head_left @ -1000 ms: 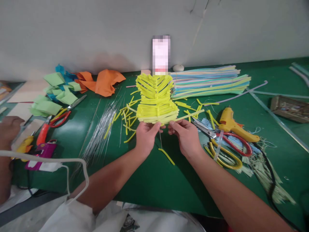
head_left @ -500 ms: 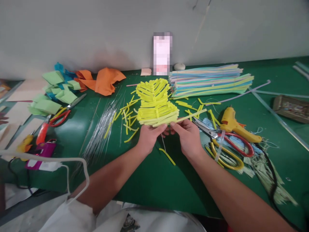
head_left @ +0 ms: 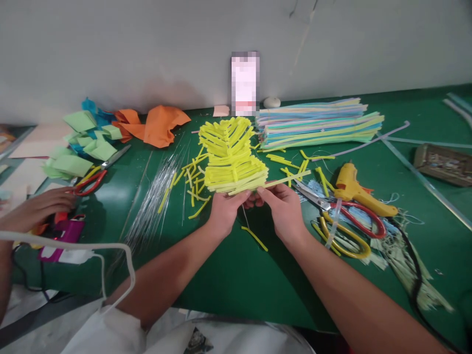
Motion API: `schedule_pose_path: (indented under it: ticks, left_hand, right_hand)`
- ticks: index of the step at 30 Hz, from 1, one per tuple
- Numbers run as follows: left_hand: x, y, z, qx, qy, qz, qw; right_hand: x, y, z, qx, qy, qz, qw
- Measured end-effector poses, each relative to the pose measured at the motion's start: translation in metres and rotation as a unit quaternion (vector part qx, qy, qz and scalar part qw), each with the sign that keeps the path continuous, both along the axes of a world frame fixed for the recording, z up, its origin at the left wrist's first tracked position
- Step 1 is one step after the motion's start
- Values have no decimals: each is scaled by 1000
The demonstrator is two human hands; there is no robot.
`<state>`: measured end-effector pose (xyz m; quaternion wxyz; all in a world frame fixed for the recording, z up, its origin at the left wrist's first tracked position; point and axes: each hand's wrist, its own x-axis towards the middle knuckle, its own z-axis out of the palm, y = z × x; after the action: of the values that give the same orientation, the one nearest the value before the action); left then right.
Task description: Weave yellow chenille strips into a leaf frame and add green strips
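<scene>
A leaf-like piece made of yellow pipe cleaners (head_left: 230, 152) rises from my hands, its rows slanting off a middle spine. At its near edge, my left hand (head_left: 225, 211) is closed, thumb on top, gripping the lowest rows. My right hand (head_left: 280, 206) pinches a pale yellow pipe cleaner (head_left: 291, 179), whose free end sticks out to the right. The fingertips of both hands nearly meet and partly hide behind the thumbs. A thin wire stem hangs below them, with a short yellow pipe cleaner (head_left: 255, 238) at its end.
Cut yellow bits and thin wires (head_left: 157, 191) lie left; a pipe-cleaner bundle (head_left: 320, 125) lies behind right. Large scissors (head_left: 350, 221) and a yellow glue gun (head_left: 354, 189) are at right. Another person's hand (head_left: 47, 206) is at far left by red-handled scissors (head_left: 90, 182). A phone (head_left: 245, 83) leans on the wall.
Another person's hand has come in from the left, near the red-handled scissors. My hands keep almost the same hold on the yellow piece; the view has shifted slightly.
</scene>
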<state>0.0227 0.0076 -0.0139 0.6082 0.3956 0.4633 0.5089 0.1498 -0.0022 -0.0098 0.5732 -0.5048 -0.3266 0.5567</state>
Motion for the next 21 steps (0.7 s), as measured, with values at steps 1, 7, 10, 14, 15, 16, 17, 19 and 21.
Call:
schedule_pose_path:
  ticks: [1, 7, 10, 14, 15, 16, 17, 19, 21]
  left_hand:
    - [0, 0, 0, 0, 1, 5, 1000]
    - [1, -2, -1, 1, 36, 26, 999]
    - [1, -2, -3, 8, 57, 40, 998]
    - [0, -2, -5, 14, 64, 51, 997]
    - [0, -2, -5, 14, 63, 53, 996]
    - [0, -2, -5, 12, 62, 56, 996]
    - [0, -2, -4, 12, 61, 58, 996]
    - [-1, -3, -3, 15, 60, 62, 996]
    - [-1, -3, -2, 21, 60, 65, 996]
  right_hand:
    - [0, 0, 0, 2, -3, 0, 1000]
    - [2, 1, -1, 1, -15, -18, 1000]
    - [3, 2, -1, -2, -22, -19, 1000]
    - [2, 2, -1, -6, -28, -17, 999]
    - [2, 2, -1, -8, -30, -16, 999]
    - [2, 2, -1, -9, -31, -15, 999]
    - [2, 1, -2, -9, -30, -16, 999]
    - [2, 1, -2, -6, -25, -16, 1000]
    - [2, 1, -1, -4, -21, -13, 1000]
